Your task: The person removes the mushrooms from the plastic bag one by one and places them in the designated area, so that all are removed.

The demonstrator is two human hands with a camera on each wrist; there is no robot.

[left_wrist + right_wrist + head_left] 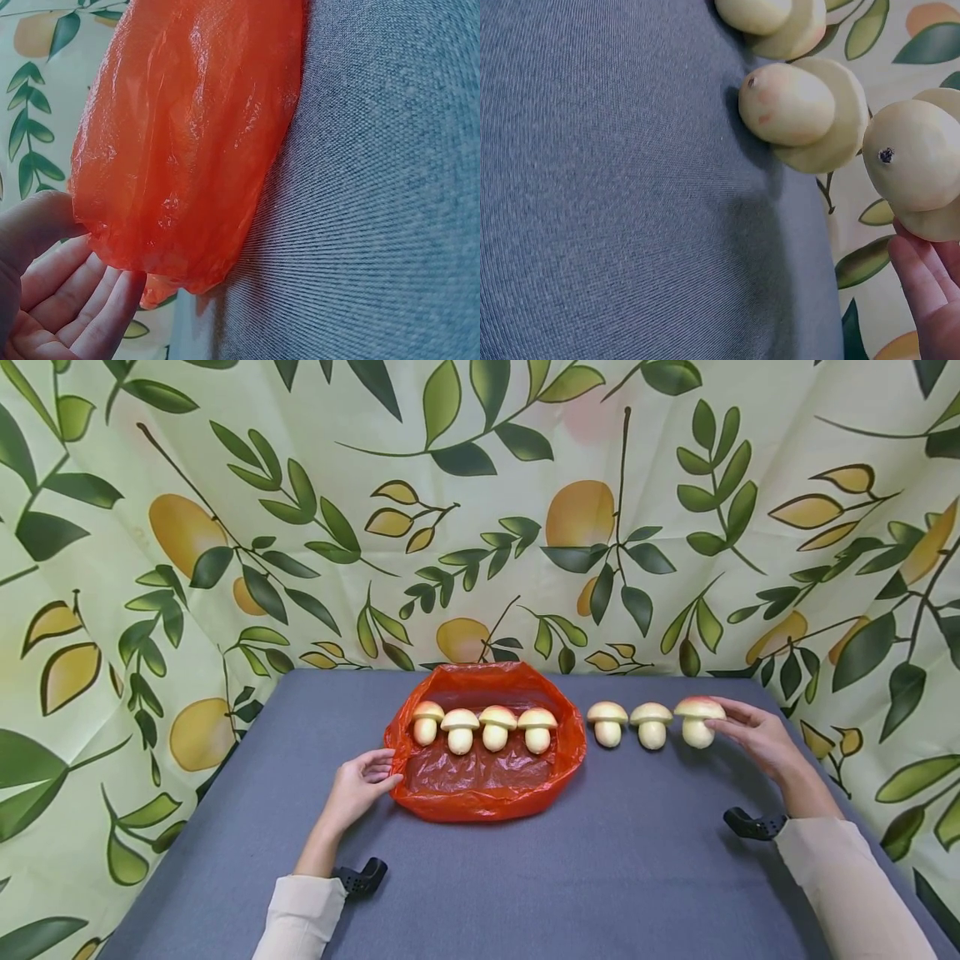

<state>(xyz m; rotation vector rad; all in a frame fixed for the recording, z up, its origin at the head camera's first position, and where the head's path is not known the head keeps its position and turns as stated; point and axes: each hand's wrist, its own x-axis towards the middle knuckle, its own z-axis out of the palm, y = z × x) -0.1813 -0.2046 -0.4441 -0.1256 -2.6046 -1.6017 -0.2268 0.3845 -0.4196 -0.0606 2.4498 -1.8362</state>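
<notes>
My left hand [356,789] holds the left rim of an open red plastic bag [480,806], thumb and fingertips at its edge. Inside the bag, several artificial mushrooms [495,727] stand out in a row, with pale stems and yellow-red caps. At the right, my right hand [765,739] pinches another artificial mushroom [699,718] by its cap. In the right wrist view this mushroom [911,154] hangs above the table, its dark-spotted stem end towards the camera. Two more mushrooms, one left [607,722] and one right [652,725], lie between bag and hand.
A grey cloth-covered table [585,877] lies under everything. Behind it and at both sides hangs a pale curtain [480,468] printed with leaves and fruit. Each wrist wears a black camera strap [753,824].
</notes>
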